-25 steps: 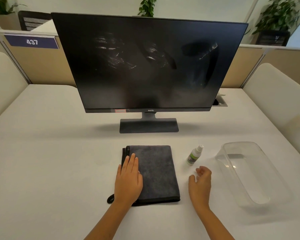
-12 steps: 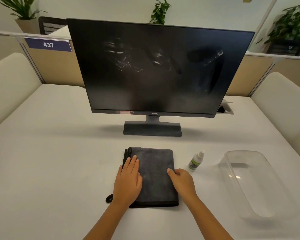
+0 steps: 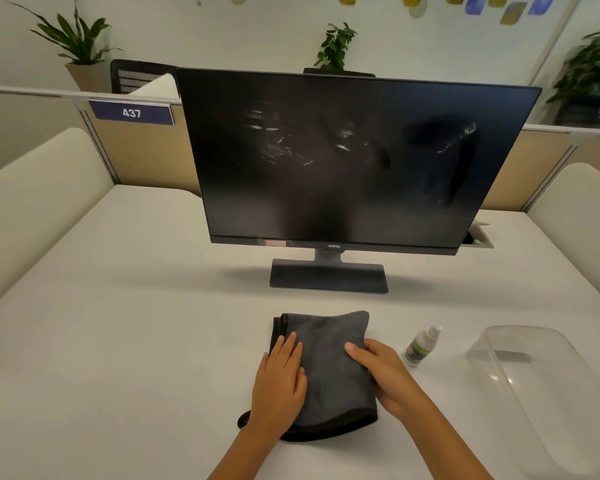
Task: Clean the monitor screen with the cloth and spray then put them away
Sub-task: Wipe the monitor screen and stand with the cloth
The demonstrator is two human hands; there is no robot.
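White desk (image 3: pixel 125 306) fills our view, with partitions and plants beyond. We have the grey folded cloth (image 3: pixel 329 344) lying near us, in front of the monitor (image 3: pixel 354 161), whose dark screen shows smears across its upper middle and right, so we judge the cleaning not yet done. Our left hand (image 3: pixel 279 379) lies flat with straight fingers on the cloth's left part, probably to pin it, while our right hand (image 3: pixel 383 372) curls round its right edge, likely to lift it. The spray bottle (image 3: pixel 421 346) stands just right of the cloth, and the clear plastic bin (image 3: pixel 534 393) farther right, its near end cut off by the frame. We cannot read the bottle's label.
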